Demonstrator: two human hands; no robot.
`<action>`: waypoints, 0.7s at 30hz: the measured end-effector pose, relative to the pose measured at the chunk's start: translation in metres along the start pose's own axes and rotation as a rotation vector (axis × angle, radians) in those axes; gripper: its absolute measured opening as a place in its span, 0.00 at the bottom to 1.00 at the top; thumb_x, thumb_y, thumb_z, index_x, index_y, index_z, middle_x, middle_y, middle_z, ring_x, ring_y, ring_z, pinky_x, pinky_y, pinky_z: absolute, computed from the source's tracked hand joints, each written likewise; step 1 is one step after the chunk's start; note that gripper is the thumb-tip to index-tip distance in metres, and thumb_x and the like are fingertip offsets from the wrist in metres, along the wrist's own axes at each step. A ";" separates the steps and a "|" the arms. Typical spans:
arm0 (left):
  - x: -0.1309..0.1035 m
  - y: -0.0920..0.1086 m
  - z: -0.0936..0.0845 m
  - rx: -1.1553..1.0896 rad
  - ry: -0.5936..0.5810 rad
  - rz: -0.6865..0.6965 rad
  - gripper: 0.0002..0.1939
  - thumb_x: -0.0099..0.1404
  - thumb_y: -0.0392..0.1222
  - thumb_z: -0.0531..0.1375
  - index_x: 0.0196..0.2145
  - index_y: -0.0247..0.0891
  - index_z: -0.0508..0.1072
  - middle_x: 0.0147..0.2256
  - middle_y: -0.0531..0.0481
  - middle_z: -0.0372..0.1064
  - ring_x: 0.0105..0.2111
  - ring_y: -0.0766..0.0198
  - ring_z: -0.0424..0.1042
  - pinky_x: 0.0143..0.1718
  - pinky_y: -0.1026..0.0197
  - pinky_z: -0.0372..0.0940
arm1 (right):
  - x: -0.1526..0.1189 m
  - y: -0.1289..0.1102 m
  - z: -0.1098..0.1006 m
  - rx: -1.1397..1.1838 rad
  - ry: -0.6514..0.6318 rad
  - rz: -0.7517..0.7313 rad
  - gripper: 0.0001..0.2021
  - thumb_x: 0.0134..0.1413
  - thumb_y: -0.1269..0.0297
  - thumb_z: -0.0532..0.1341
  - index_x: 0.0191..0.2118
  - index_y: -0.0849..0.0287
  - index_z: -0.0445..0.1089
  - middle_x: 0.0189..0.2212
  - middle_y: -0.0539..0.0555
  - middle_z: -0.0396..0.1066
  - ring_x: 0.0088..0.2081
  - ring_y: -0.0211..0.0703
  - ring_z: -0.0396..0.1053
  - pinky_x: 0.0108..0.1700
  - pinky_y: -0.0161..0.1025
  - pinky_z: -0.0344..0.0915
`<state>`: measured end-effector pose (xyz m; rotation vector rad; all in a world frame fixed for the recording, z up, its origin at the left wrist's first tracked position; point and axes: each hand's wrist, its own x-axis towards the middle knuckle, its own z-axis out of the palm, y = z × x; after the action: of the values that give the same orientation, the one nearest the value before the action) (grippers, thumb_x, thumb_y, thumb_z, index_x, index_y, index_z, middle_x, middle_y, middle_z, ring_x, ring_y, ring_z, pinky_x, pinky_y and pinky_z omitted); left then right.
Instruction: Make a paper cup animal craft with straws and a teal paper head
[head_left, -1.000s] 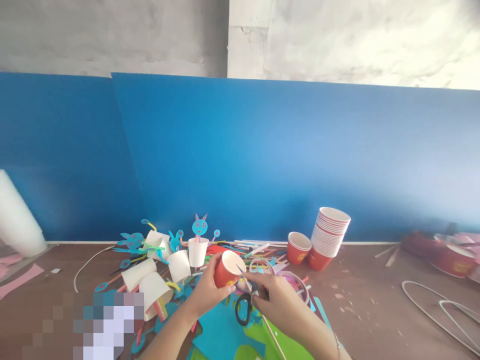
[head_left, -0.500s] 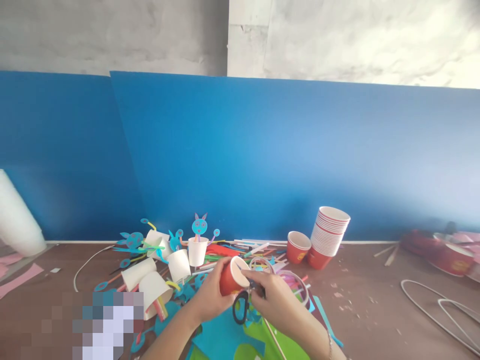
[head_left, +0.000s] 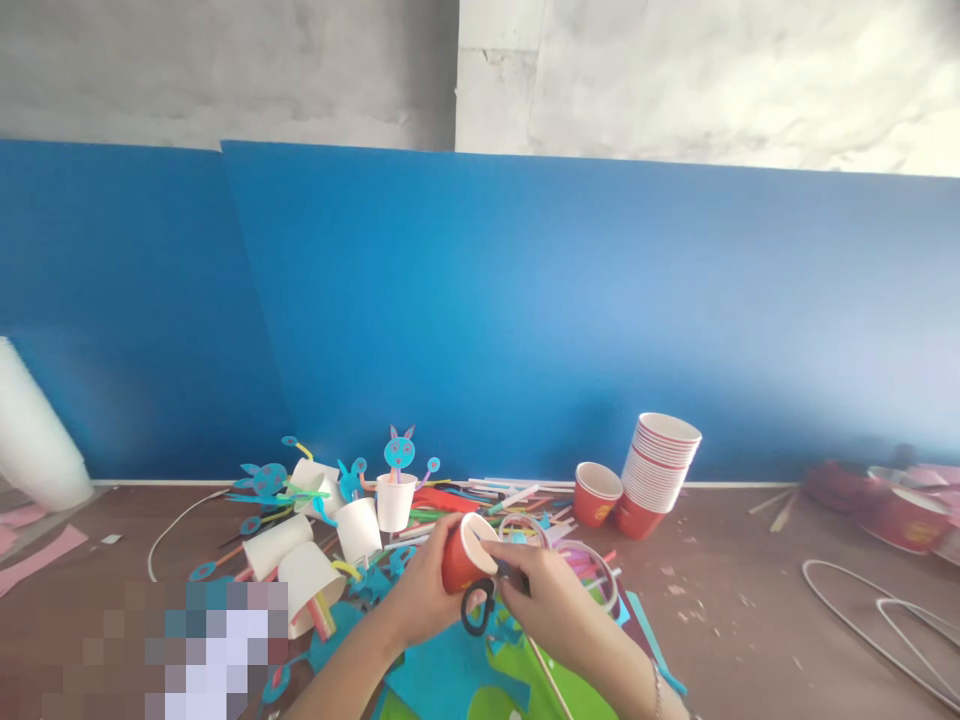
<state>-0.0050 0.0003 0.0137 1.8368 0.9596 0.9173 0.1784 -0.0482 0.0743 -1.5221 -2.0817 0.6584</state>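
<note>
A red paper cup (head_left: 459,560) with a white inside is tilted in my left hand (head_left: 420,590), whose fingers wrap round its side. My right hand (head_left: 547,590) is closed on a pair of scissors (head_left: 478,610) with black handles; one handle loop hangs free below the cup. The blades point toward the cup's base or mouth, mostly hidden by my fingers. Under both hands lie blue paper (head_left: 450,675) and green paper (head_left: 577,690) with cut-outs. A thin wooden stick (head_left: 549,678) rests on the green sheet.
White cups with blue paper figures, such as an upright one (head_left: 395,503), crowd the left. A stack of red cups (head_left: 657,475) and a smaller red cup (head_left: 597,494) stand back right. Tape rolls (head_left: 600,575) lie beside my right hand. A white cable (head_left: 862,610) curls far right.
The scissors' free handle loop has swung slightly left and down under the cup. Both hands stay in nearly the same place, and the cup is still held.
</note>
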 end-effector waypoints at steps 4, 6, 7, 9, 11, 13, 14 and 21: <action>0.000 0.006 0.002 0.031 0.006 -0.019 0.38 0.52 0.43 0.67 0.58 0.41 0.57 0.57 0.38 0.62 0.56 0.45 0.63 0.55 0.47 0.60 | 0.000 0.000 0.002 -0.039 -0.011 -0.007 0.23 0.48 0.76 0.51 0.47 0.57 0.74 0.28 0.51 0.74 0.29 0.40 0.66 0.31 0.32 0.56; 0.000 0.007 0.005 0.051 0.025 -0.001 0.36 0.53 0.42 0.66 0.58 0.42 0.59 0.57 0.39 0.63 0.56 0.45 0.64 0.55 0.48 0.60 | 0.000 0.001 0.004 -0.088 0.000 0.006 0.23 0.48 0.76 0.51 0.48 0.58 0.74 0.30 0.52 0.74 0.30 0.41 0.67 0.32 0.33 0.56; -0.001 0.007 0.006 0.062 0.038 0.012 0.35 0.53 0.42 0.66 0.57 0.42 0.60 0.56 0.39 0.64 0.55 0.46 0.64 0.54 0.48 0.60 | 0.001 0.001 0.006 -0.121 0.004 0.013 0.23 0.48 0.76 0.51 0.48 0.58 0.73 0.31 0.54 0.74 0.31 0.42 0.68 0.32 0.33 0.56; -0.002 0.006 0.010 0.096 0.032 0.039 0.33 0.53 0.39 0.65 0.56 0.43 0.61 0.55 0.40 0.66 0.54 0.46 0.65 0.53 0.49 0.61 | 0.003 0.003 0.010 -0.204 -0.002 0.023 0.21 0.48 0.76 0.52 0.46 0.58 0.74 0.31 0.55 0.74 0.32 0.43 0.69 0.32 0.34 0.55; -0.002 0.004 0.013 0.151 -0.010 0.062 0.33 0.51 0.35 0.63 0.55 0.43 0.62 0.53 0.41 0.67 0.52 0.47 0.67 0.52 0.48 0.61 | 0.005 0.007 0.013 -0.286 -0.015 0.033 0.18 0.48 0.76 0.52 0.41 0.57 0.74 0.29 0.55 0.74 0.30 0.43 0.69 0.31 0.34 0.53; -0.003 0.005 0.014 0.207 -0.055 0.065 0.34 0.49 0.32 0.62 0.54 0.43 0.63 0.52 0.42 0.68 0.51 0.47 0.68 0.51 0.48 0.62 | 0.007 0.012 0.016 -0.297 -0.016 0.024 0.16 0.48 0.77 0.52 0.38 0.57 0.74 0.27 0.54 0.73 0.28 0.42 0.67 0.29 0.34 0.51; -0.002 0.007 0.015 0.224 -0.060 0.056 0.34 0.49 0.31 0.62 0.54 0.43 0.63 0.52 0.42 0.68 0.50 0.47 0.68 0.51 0.49 0.62 | 0.007 0.014 0.016 -0.268 -0.008 0.007 0.16 0.48 0.77 0.51 0.37 0.57 0.73 0.26 0.53 0.72 0.27 0.41 0.65 0.29 0.34 0.51; 0.002 -0.002 0.010 0.303 0.002 0.107 0.23 0.52 0.36 0.64 0.47 0.46 0.70 0.47 0.44 0.71 0.48 0.47 0.69 0.50 0.48 0.63 | 0.003 0.016 0.001 0.059 -0.109 0.035 0.17 0.40 0.80 0.51 0.30 0.58 0.74 0.17 0.42 0.46 0.21 0.34 0.45 0.24 0.33 0.42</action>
<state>0.0041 -0.0011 0.0086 2.1597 1.0556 0.8744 0.1883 -0.0416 0.0635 -1.5239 -2.0996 0.8260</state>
